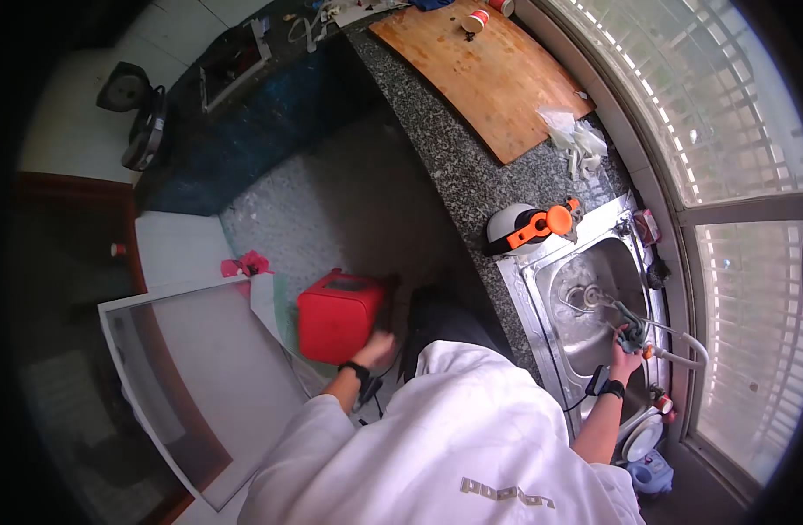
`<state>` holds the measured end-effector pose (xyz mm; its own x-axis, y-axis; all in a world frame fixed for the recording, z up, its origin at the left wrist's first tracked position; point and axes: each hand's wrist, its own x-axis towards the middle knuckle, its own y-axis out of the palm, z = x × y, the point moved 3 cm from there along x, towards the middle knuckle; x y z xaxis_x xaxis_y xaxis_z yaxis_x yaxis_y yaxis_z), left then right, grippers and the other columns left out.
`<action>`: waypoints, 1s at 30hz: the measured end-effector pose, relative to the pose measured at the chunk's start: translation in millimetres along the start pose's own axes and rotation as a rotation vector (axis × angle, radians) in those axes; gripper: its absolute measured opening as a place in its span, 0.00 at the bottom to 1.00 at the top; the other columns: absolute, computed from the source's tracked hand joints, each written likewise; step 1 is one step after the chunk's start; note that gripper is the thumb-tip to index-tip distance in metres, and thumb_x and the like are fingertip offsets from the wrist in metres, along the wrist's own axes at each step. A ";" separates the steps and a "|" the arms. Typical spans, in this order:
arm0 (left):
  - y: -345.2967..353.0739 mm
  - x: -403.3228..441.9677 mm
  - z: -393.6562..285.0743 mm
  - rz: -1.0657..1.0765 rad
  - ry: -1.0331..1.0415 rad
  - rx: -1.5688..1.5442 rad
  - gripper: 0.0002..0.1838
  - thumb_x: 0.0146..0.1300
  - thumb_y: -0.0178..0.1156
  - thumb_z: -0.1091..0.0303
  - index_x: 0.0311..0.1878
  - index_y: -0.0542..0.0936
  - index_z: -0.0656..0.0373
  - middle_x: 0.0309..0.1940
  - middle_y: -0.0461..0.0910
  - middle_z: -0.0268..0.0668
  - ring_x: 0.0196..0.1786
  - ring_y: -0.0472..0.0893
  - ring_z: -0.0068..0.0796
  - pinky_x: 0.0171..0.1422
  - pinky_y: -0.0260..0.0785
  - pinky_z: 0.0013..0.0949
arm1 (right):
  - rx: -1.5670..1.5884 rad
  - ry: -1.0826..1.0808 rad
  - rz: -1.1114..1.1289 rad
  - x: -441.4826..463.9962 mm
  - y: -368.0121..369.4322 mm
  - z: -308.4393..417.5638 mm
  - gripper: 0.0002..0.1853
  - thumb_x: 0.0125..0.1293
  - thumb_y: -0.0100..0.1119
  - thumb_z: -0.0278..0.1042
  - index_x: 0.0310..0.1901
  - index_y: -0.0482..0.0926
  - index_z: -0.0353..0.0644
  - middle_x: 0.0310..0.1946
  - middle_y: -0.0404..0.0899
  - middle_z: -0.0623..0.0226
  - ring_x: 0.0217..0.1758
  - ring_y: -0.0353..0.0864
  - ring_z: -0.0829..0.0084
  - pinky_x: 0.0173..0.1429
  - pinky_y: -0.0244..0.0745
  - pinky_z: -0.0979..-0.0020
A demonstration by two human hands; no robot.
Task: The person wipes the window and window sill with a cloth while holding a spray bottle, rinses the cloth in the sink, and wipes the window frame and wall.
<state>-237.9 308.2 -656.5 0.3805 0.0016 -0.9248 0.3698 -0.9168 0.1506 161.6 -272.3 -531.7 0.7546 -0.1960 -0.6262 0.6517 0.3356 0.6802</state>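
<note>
My right hand (627, 357) is over the steel sink (559, 302), with its fingers closed round a wet-looking, dark grey-green cloth (631, 334). The curved tap pipe (701, 352) and an orange fitting (649, 351) are right beside that hand. My left hand (380, 350) hangs low at my side, near a red box-shaped bin (336, 317) on the floor. It is blurred, and its fingers are hard to make out. A white kettle (511, 229) with an orange-and-black handle stands on the counter by the sink's far left corner.
A speckled stone counter (436, 144) carries a large wooden board (489, 79), paper cups (475, 21) and crumpled plastic (581, 144). Plates (644, 439) and a blue jug (651, 472) stand right of me below a window. A white-framed panel (205, 385) is at left.
</note>
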 end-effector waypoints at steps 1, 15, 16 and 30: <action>7.9 -13.8 42.9 0.008 -0.134 -0.237 0.13 0.72 0.49 0.59 0.51 0.78 0.54 0.30 0.76 0.35 0.31 0.74 0.28 0.32 0.71 0.40 | -0.012 0.002 0.009 -2.2 -0.3 -0.8 0.23 0.65 0.38 0.38 0.53 0.77 0.35 0.58 0.77 0.53 0.60 0.73 0.53 0.64 0.67 0.46; 59.3 -117.7 99.9 0.043 -0.122 0.310 0.15 0.70 0.48 0.67 0.52 0.76 0.66 0.41 0.83 0.47 0.42 0.84 0.36 0.43 0.78 0.47 | -0.154 -0.035 -0.086 -35.8 6.8 25.1 0.21 0.63 0.41 0.32 0.53 0.78 0.39 0.55 0.79 0.55 0.57 0.77 0.55 0.63 0.71 0.47; 58.9 -117.4 99.7 0.047 -0.125 0.306 0.15 0.70 0.48 0.67 0.52 0.76 0.66 0.41 0.83 0.47 0.42 0.84 0.36 0.43 0.78 0.47 | -0.156 -0.041 -0.071 -38.3 7.7 24.6 0.20 0.64 0.42 0.31 0.54 0.77 0.38 0.55 0.79 0.56 0.57 0.77 0.56 0.63 0.71 0.47; 42.6 -115.7 90.6 0.079 -0.150 0.291 0.14 0.70 0.48 0.68 0.51 0.76 0.67 0.40 0.83 0.48 0.42 0.84 0.37 0.43 0.78 0.46 | -0.235 -0.051 -0.172 -74.2 3.2 1.0 0.21 0.63 0.41 0.32 0.54 0.76 0.38 0.56 0.78 0.55 0.59 0.76 0.54 0.61 0.72 0.48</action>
<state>-343.0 232.7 -574.7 0.2616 -0.1125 -0.9586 0.0789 -0.9874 0.1374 107.8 -257.7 -482.7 0.6411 -0.3127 -0.7008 0.7393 0.4966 0.4548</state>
